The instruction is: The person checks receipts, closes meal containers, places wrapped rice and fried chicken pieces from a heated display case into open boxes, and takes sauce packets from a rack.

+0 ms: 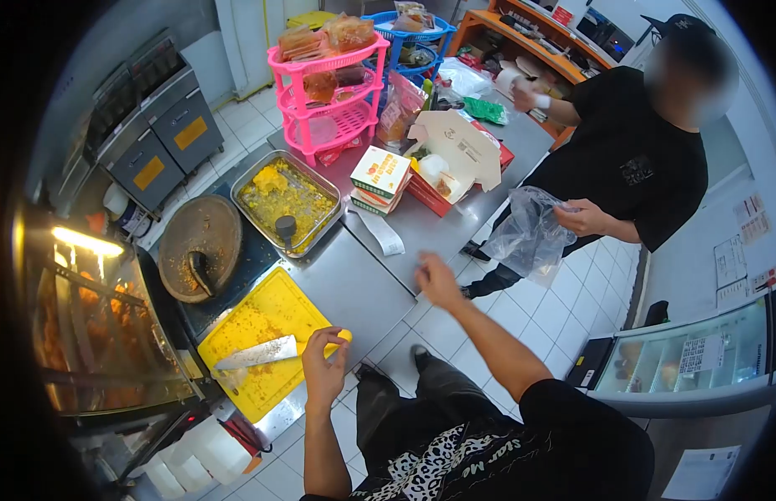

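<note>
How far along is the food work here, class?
Done, apparently: chopping, with bits on the yellow board around the knife; the small cartons look closed. In hand: the co-worker holds a plastic bag; wearer's left hand at the knife's handle, right hand seemingly empty. Left, probably: closing the open box and bagging it.

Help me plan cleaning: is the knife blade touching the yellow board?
Touching. The head view shows the knife blade lying flat across the crumb-covered yellow board.
</note>
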The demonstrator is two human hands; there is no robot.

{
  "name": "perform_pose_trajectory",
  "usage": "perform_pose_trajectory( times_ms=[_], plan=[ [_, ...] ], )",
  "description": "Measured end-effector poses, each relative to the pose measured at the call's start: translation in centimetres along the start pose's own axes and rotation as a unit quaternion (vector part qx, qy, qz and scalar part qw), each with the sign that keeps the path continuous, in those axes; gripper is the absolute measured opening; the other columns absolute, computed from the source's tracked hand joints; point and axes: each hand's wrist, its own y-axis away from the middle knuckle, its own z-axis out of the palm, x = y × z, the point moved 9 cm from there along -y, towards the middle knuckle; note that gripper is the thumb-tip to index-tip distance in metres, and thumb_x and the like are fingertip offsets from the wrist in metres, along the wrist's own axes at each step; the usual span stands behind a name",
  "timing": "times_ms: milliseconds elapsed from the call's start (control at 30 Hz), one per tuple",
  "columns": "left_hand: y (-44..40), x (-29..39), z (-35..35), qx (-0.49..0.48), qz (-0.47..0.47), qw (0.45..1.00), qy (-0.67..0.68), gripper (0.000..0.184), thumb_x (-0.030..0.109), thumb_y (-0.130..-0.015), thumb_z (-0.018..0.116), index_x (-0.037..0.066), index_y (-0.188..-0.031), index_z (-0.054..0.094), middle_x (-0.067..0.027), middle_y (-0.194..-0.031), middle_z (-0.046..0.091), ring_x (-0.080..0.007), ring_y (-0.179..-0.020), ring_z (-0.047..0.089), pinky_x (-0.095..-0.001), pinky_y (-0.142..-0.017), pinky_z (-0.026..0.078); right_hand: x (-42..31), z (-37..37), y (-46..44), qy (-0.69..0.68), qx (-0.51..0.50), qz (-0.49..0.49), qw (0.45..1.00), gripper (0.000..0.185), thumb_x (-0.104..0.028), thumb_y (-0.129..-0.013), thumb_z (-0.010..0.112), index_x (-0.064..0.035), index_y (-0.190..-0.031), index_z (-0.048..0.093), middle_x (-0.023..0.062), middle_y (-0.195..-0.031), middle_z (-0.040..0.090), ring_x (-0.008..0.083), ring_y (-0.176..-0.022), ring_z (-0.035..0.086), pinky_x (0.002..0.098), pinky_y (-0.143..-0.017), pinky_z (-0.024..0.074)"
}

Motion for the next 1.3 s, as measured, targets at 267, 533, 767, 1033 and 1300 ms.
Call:
perform_pose_trajectory(
  times_ms=[267, 533, 767, 1033, 1300],
  plan=[
    [7.9, -1.2, -1.4, 0.112, -0.07, 0.99, -0.055, 0.013, 0.008, -0.095, 0.068, 0.002, -0.107, 0.069, -0.0124, -0.107, 0.074, -0.0269, -0.104, 0.07, -0.0408, -0.092, 0.052, 4.0, -13.4, -8.9, -0.009, 0.106, 0.122, 0.987, 0.099, -0.008, -0.089, 0.068, -0.013, -0.167, 0.006, 0.0149, -0.102, 0.067, 0.0309, -0.079, 0.069, 0.0415, -0.074, 0.0564],
    [18.9, 1.9, 8.3, 0.133, -0.127, 0.979, -0.091, 0.021, 0.01, -0.093, 0.068, 0.004, -0.113, 0.07, -0.0104, -0.106, 0.074, -0.0253, -0.104, 0.069, -0.041, -0.092, 0.053, 4.5, -11.5, -3.6, -0.161, 0.002, 0.111, 0.981, 0.109, -0.007, -0.086, 0.07, -0.009, -0.167, -0.002, 0.0152, -0.101, 0.066, 0.0339, -0.081, 0.07, 0.0455, -0.083, 0.0555],
    [29.1, 2.4, 14.4, 0.08, -0.21, 0.967, -0.116, 0.03, 0.019, -0.089, 0.074, 0.003, -0.113, 0.069, -0.0156, -0.11, 0.072, -0.0334, -0.107, 0.068, -0.0427, -0.094, 0.053, 8.7, -9.3, -2.9, -0.272, -0.033, 0.136, 0.952, 0.108, -0.005, -0.091, 0.07, -0.014, -0.167, -0.006, 0.011, -0.105, 0.067, 0.0208, -0.059, 0.065, 0.0359, -0.055, 0.0561],
    [37.3, -3.0, 12.5, 0.179, -0.279, 0.935, -0.129, 0.029, 0.03, -0.093, 0.069, 0.003, -0.104, 0.071, -0.0176, -0.109, 0.072, -0.0369, -0.102, 0.068, -0.0453, -0.089, 0.053, 5.4, -0.7, 10.7, -0.258, -0.175, 0.092, 0.946, 0.087, -0.004, -0.093, 0.06, -0.0044, -0.165, 0.011, 0.0142, -0.11, 0.064, 0.0214, -0.08, 0.064, 0.0346, -0.071, 0.0561],
    [72.4, -26.9, 18.0, 0.166, -0.567, 0.769, -0.243, 0.031, 0.026, -0.09, 0.056, 0.003, -0.091, 0.077, -0.0219, -0.095, 0.076, -0.0437, -0.093, 0.071, -0.0505, -0.084, 0.057, -7.9, 13.5, 40.5, -0.102, -0.614, -0.062, 0.78, 0.07, -0.014, -0.092, 0.071, -0.0039, -0.153, 0.037, 0.0147, -0.103, 0.073, 0.0218, -0.08, 0.074, 0.0347, -0.07, 0.0588]
  ],
)
